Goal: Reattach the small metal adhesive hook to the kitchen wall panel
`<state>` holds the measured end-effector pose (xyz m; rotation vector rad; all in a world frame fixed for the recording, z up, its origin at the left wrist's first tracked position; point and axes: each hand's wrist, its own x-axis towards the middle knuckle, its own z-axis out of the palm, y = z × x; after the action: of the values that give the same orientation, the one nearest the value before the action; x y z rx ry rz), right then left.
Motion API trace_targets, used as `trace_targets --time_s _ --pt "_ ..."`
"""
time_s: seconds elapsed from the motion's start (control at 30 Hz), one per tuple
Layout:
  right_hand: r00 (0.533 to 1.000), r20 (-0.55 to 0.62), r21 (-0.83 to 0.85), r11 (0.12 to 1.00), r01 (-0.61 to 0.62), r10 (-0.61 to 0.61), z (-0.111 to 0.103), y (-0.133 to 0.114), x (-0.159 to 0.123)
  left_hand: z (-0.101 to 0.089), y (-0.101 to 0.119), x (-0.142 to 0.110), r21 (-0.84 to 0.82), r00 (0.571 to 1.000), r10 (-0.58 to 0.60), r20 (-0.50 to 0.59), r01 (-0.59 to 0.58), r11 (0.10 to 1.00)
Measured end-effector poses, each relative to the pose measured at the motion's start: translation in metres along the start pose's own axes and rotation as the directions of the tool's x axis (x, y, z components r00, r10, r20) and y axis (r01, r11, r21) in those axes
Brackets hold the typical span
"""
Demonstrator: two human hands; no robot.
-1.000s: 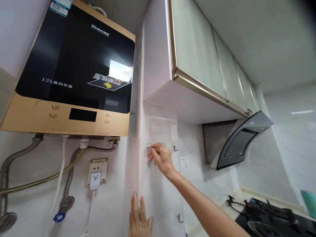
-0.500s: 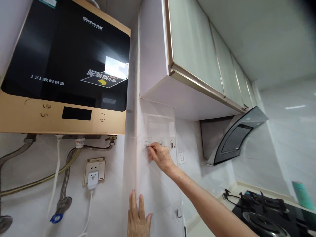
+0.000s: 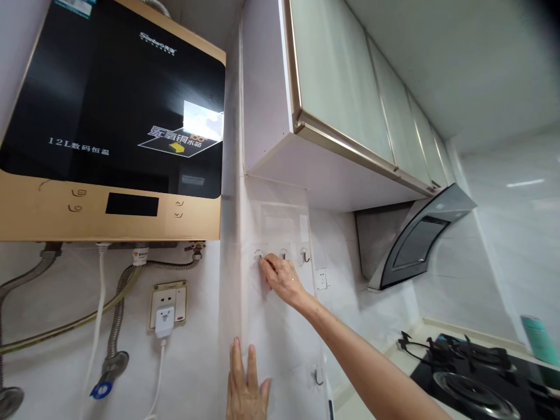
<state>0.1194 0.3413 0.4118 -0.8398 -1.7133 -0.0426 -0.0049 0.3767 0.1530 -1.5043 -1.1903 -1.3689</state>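
Observation:
My right hand (image 3: pixel 280 277) pinches a small adhesive wall hook (image 3: pixel 259 255) on the pale tiled wall. Its clear backing shows just beyond my fingertips, while my fingers cover the lower part. Two similar hooks sit to the right in the same row: a middle hook (image 3: pixel 284 254), partly behind my hand, and a right hook (image 3: pixel 305 255) with its dark curved prong showing. Farther down the wall is a lower hook (image 3: pixel 317 377). My left hand (image 3: pixel 247 388) lies flat against the tiles near the bottom, fingers spread, holding nothing.
A black and gold water heater (image 3: pixel 114 116) hangs at left, above pipes and a socket (image 3: pixel 168 306) with a white plug. Wall cabinets (image 3: pixel 341 87) overhang the hooks. Farther right are a range hood (image 3: pixel 422 242), a gas stove (image 3: pixel 468 373) and a green bottle (image 3: pixel 540 340).
The view has shifted slightly. My right hand keeps its pinch at the left hook, with the wrist turned a little. My left hand stays flat on the wall.

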Motion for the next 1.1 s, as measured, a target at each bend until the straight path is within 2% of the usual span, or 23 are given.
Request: trace_targets --time_s 0.47,0.7,0.83,1.1 --pt "0.994 0.103 0.222 0.973 -0.068 0.046 -0.004 0.000 0.002 -0.010 0.004 0.005 -0.006 0.999 -0.019 0.045 0.019 1.000" --pt "0.991 0.122 0.233 0.969 -0.080 0.052 -0.006 -0.003 0.003 -0.007 0.003 0.003 -0.013 0.999 -0.014 0.041 0.015 1.000" --pt "0.996 0.059 0.171 0.983 -0.073 0.064 -0.004 -0.003 0.003 -0.009 0.004 0.003 -0.016 0.999 -0.019 0.035 0.020 1.000" --pt "0.985 -0.132 0.048 0.993 -0.109 0.114 0.016 -0.002 0.001 -0.009 0.002 0.003 -0.034 0.998 -0.011 0.055 0.013 0.999"
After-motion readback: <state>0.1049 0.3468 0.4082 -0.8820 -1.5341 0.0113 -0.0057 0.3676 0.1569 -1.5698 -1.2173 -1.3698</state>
